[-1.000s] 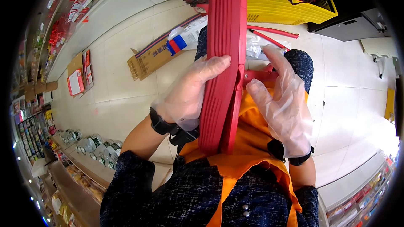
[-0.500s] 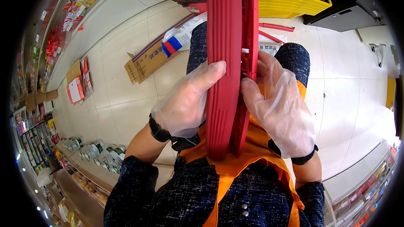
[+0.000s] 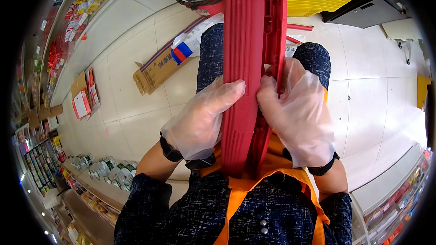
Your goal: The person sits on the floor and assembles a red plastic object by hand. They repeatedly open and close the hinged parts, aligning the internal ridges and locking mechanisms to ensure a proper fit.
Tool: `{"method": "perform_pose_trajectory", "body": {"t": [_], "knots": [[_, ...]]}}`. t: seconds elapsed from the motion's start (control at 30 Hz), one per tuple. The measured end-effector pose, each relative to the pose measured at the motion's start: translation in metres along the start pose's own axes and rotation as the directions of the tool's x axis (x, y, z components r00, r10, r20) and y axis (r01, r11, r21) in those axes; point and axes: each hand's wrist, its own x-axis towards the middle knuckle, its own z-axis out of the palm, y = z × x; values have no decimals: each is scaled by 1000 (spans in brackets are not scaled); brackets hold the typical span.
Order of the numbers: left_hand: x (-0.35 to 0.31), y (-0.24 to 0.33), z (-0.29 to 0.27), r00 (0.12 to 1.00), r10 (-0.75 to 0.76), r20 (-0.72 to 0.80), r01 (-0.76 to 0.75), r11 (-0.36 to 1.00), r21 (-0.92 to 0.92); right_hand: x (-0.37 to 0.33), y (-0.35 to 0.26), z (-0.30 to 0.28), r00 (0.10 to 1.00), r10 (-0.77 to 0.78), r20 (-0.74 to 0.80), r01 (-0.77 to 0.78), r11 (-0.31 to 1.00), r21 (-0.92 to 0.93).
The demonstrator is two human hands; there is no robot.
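Head view shows the red ribbed piece (image 3: 243, 54) over the orange apron (image 3: 275, 152). The left hand (image 3: 197, 113) grips it, thumb on top; the right hand (image 3: 299, 118) closes around the inner red bar (image 3: 274, 27). Working these 2 parts seems in hand; next probably needs steady left support.

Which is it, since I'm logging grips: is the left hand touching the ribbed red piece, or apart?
Touching: in the head view, the left hand rests its gloved thumb across the ribbed red piece, with no gap visible.
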Motion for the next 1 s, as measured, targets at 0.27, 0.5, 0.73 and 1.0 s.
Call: {"method": "perform_pose_trajectory", "body": {"t": [0.27,0.5,0.73,1.0], "knots": [[0,-1,1,997,70,-37,-67,996,65,-2,7,4,999,27,-40,-20,986,167],[8,5,-13,999,-30,-11,29,997,-68,-18,69,8,958,203,203,-265,897,354],[6,-12,-12,997,20,-81,-16,999,52,-20,65,-3,882,247,401,-469,380,797],[8,-14,-2,991,-101,-88,106,993,53,0,59,-24,816,236,528,-491,765,417]]}}
